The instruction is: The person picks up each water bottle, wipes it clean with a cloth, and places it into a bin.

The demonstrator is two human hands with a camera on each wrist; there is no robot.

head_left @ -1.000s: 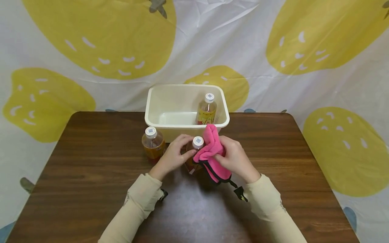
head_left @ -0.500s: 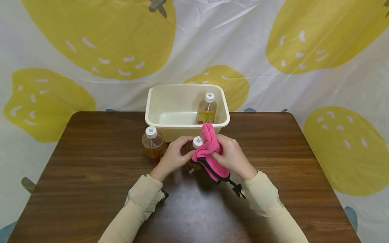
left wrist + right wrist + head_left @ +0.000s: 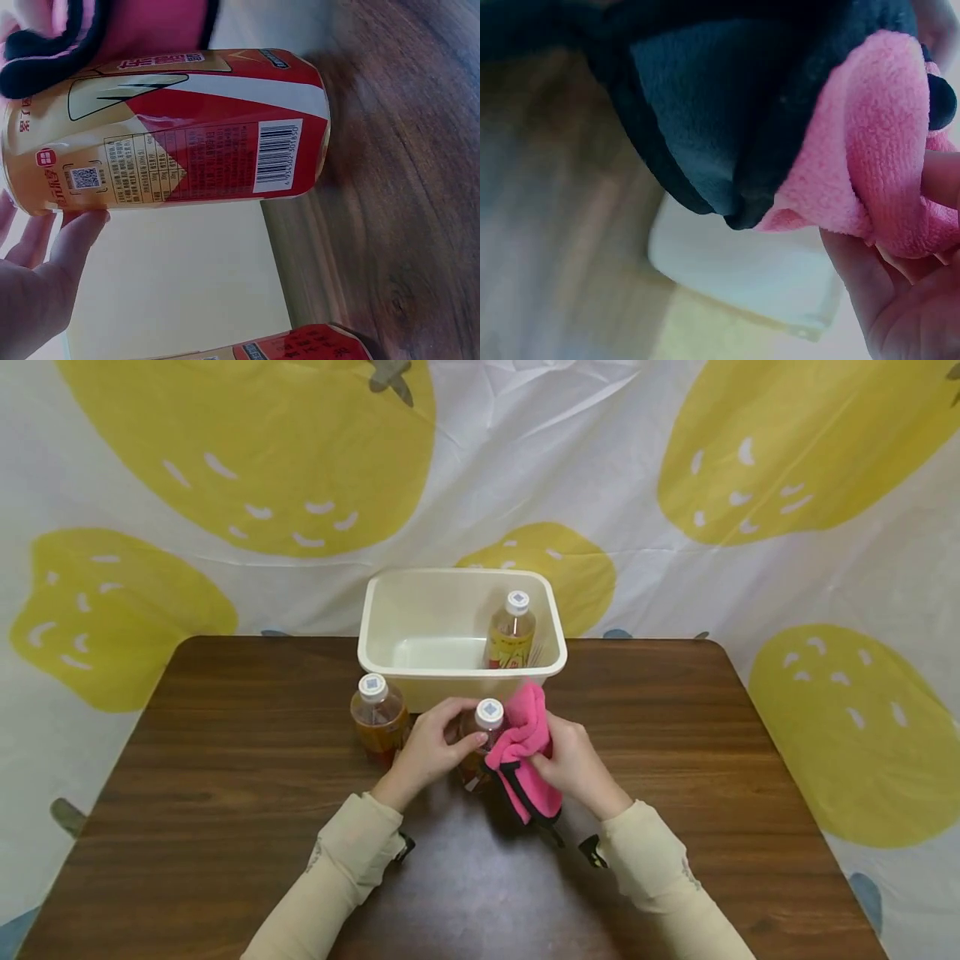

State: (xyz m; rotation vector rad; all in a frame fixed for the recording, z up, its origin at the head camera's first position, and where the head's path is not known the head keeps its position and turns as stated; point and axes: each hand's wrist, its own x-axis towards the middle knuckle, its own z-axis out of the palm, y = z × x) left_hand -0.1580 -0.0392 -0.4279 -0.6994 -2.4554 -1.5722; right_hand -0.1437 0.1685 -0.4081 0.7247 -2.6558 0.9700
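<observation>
A drink bottle (image 3: 490, 713) with a white cap stands on the table in the head view. My left hand (image 3: 427, 747) grips it near the shoulder, thumb in front. Its red and gold label, with a barcode, fills much of the left wrist view, where the bottle (image 3: 202, 142) appears sideways. Just right of it, my right hand (image 3: 577, 764) pinches a folded pink cloth (image 3: 527, 727) with black edging. The cloth overlaps the bottle's right side. In the right wrist view, fingers hold the bunched pink fabric (image 3: 885, 142), and its dark side hangs toward the camera.
Behind the hands sits a cream plastic bin (image 3: 420, 672). Inside it, at the right, another capped bottle (image 3: 512, 639) stands upright. A further bottle (image 3: 380, 727) is left of my left hand on the dark wooden table (image 3: 247, 777). A lemon-print curtain (image 3: 525, 468) hangs behind.
The pink cloth and right hand shifted slightly left toward the cap, then moved back right and lower, uncovering more of the bottle. The left hand and bottle stay nearly in place.
</observation>
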